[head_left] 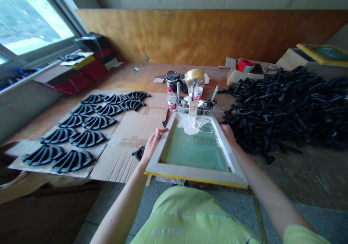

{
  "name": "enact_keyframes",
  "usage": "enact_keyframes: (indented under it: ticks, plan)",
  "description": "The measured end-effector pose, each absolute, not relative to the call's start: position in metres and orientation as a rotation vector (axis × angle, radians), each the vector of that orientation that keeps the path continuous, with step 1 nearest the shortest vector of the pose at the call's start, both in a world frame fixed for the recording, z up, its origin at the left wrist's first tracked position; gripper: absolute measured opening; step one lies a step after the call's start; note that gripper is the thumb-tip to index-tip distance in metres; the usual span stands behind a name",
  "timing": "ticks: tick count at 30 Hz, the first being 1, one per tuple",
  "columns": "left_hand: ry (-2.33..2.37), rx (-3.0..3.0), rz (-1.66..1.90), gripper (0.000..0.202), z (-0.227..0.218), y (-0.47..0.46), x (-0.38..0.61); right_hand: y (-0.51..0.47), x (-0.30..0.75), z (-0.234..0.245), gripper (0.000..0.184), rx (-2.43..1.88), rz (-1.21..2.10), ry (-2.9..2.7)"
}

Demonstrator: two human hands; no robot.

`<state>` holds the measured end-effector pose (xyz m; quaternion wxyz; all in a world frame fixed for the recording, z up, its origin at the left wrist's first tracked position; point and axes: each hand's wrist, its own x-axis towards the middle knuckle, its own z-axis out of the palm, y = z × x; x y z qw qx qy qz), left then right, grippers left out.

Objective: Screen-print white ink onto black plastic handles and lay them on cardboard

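Fabric of a yellow-green shirt (185,215) fills the near edge. Just beyond it, above the desk (154,70), sits a screen-printing frame (195,174), its green mesh (190,149) smeared with white paste (190,126) at the far end. The left hand (152,141) is clamped on the frame's left side; the right hand (228,132) grips the right side, most of its fingers hidden. A black ribbed piece (136,152) lies partly behind the left hand. Farther left, rows of black fan-shaped pieces (73,161) rest on flattened cardboard (136,122). To the right of the right hand spreads a heap of black plastic parts (282,110). Past the frame stand a red-capped bottle (171,100), a white cup (198,93), a black tub (173,80) and a roll of yellowish tape (194,77). Red and black boxes (95,70) are stacked at the far left, near a window (32,15); a brown wooden board (201,37) backs the desk.
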<state>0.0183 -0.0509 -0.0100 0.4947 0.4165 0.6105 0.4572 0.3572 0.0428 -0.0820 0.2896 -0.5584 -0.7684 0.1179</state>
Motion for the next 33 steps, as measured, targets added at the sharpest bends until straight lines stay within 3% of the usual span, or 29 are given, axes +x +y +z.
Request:
enact_keyframes:
  ticks: [3,7,12,17,21,25,29,33]
  plan:
    - [1.505,0.951,0.984,0.066,-0.042,-0.069,0.016,0.065,0.351,-0.061,0.030,-1.547,0.137,-1.915]
    - [1.505,0.857,0.981,0.077,-0.083,-0.075,0.022,0.088,0.293,-0.041,0.049,-1.306,0.095,-2.198]
    - [1.485,0.897,0.947,0.074,-0.110,-0.072,0.018,0.088,0.250,-0.049,0.013,-1.394,0.219,-2.545]
    - [1.493,0.901,0.963,0.068,-0.111,-0.073,0.016,0.047,0.267,-0.059,0.016,-1.103,0.183,-2.713]
    - [1.524,0.901,1.003,0.065,-0.107,-0.074,0.018,0.034,0.282,-0.050,0.019,-0.742,0.385,-2.812]
    - [1.519,0.887,0.999,0.068,-0.104,-0.074,0.019,0.038,0.280,-0.052,0.015,-0.904,0.403,-2.665]
    - [1.474,0.852,0.982,0.074,-0.101,-0.073,0.020,0.019,0.281,-0.070,0.029,-0.843,0.262,-2.554]
    - [1.453,0.805,0.985,0.074,-0.092,-0.075,0.022,0.016,0.281,-0.067,0.017,-0.849,0.375,-2.536]
